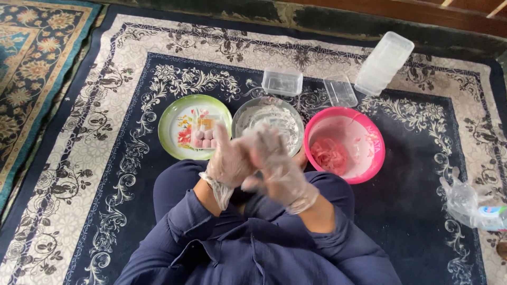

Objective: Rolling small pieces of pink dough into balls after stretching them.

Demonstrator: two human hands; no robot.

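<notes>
Presently, my gloved left hand (228, 158) and right hand (277, 163) press together, contents unseen; pink dough (328, 153) looks soft, sticky: pinch gently.

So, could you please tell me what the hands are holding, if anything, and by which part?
It cannot be told: the gloved left hand and right hand are pressed together and blurred, hiding anything between the palms.

Rug (105, 174): dark navy ground, cream scrollwork and floral borders. Second rug (31, 58): teal edge, tan and gold flowers. Plate (171, 119): green rim, white centre printed with red and orange flowers; pale pink pieces (203, 139) are laid on it. Metal bowl (240, 113): silver, coated white inside. Bowl (369, 158): bright pink, holding pink dough (330, 154). Containers (383, 63): clear. Gloves, left hand (228, 161) and right hand (277, 169): translucent. Sleeves (190, 221): navy blue.
</notes>
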